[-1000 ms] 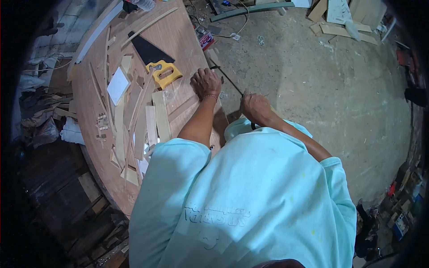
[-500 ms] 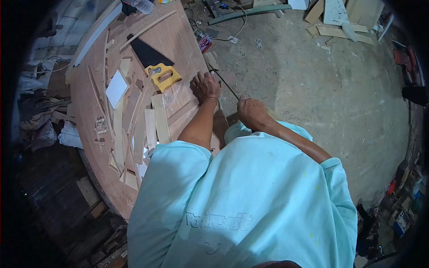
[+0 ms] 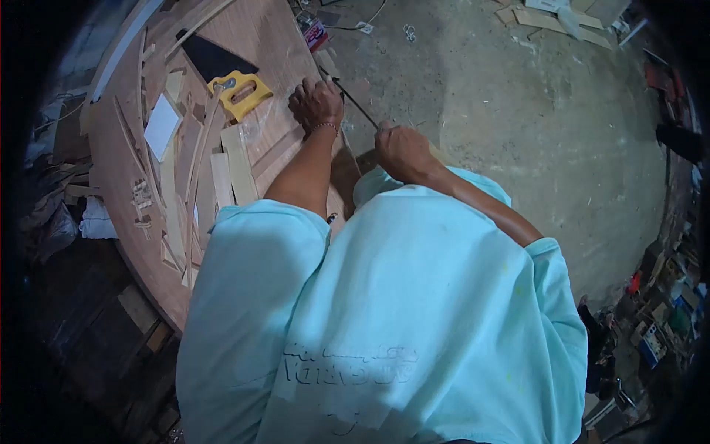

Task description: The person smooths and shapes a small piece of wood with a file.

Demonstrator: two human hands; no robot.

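My right hand [image 3: 404, 153] is closed around the end of a thin, dark, rod-like tool [image 3: 358, 105], whose exact kind I cannot make out. The tool slants up and left to the table's edge, where its far end meets a pale piece of wood [image 3: 325, 61]. With fingers bent, my left hand [image 3: 318, 102] bears down at that edge beside the wood; what lies under the palm is hidden. Left of this hand, a handsaw [image 3: 240, 95] with a yellow handle and dark blade lies on the wooden table [image 3: 285, 44].
Thin wood strips [image 3: 238, 163] and a white diamond-shaped piece [image 3: 162, 127] lie scattered over the table's left part. A red box [image 3: 314, 35] stands on the concrete floor [image 3: 510, 111] past the table's edge. Boards [image 3: 562, 24] lie farther back, and clutter [image 3: 654, 344] lines the right.
The whole view has shifted, so table, saw and hands sit farther up and left. Both hands keep about the same places relative to the table edge, and the tool stays in my right hand.
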